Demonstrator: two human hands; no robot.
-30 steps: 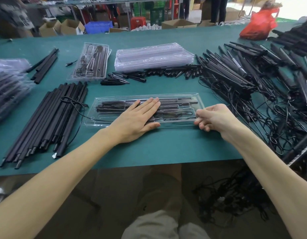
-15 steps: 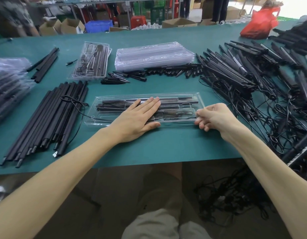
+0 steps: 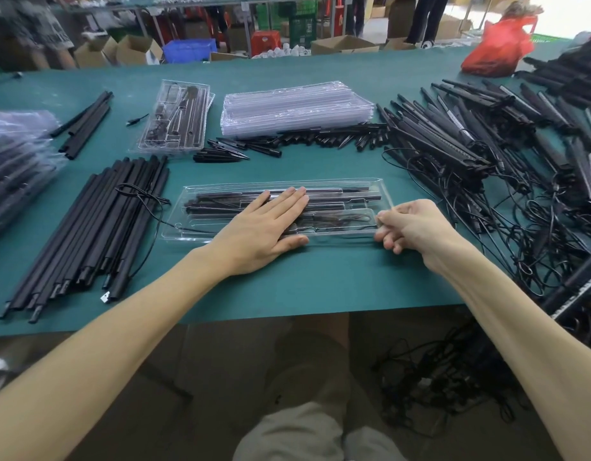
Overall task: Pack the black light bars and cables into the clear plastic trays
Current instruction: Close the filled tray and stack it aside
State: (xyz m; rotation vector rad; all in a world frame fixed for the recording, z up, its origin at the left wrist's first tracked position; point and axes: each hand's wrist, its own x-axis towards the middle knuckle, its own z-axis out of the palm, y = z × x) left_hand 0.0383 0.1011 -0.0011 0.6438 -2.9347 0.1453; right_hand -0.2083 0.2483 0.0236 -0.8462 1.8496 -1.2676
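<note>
Tray [image 3: 201,224]: your L hand [image 3: 264,227] lies flat on top, fingers straight, bars [image 3: 337,197] under the palm; R hand [image 3: 417,227] pinches the tray's end by it.

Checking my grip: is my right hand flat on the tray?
No, the right hand grips the right end of the clear tray with curled fingers; the left hand lies flat.

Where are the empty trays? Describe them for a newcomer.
On the green table, look beyond the left hand to the far middle. The stack of trays lies there, behind short black pieces. Unlike the single tray on its left, it holds nothing black.
</note>
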